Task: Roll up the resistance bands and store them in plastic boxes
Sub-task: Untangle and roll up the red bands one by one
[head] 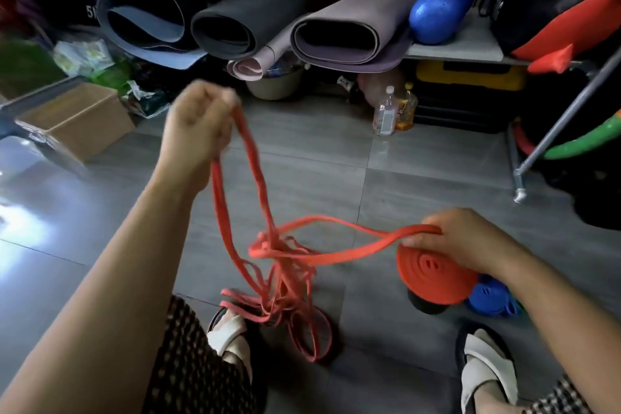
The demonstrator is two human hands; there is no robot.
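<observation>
The red resistance band (256,178) looked light, flat and limp, a rubbery strap that sagged under its own weight and probably gripped itself rather than slid, so knots would likely bind if pulled hard. The left hand (198,121), up at eleven o'clock in the view, was clenched round a loop of it, two strands hanging from the fist. These ran down into a loose tangle (285,286) on the floor at six o'clock, between the feet. The right hand (467,242), at four o'clock, had its fingers curled over a tight flat coil (433,274) of the same band, thumb and fingertips pinching the strand where it fed on. That feed point seemed the best place to hold, with the free strap kept flat and lightly taut. A dark round thing (426,304) sat under the coil, and rolled blue bands (490,296) lay just beside it at five o'clock. As for containers, a cardboard box (77,118) at nine o'clock hid its contents, as did a yellow case (470,77) at two o'clock and a basin (274,86) at twelve. No plastic box could be plainly made out.
</observation>
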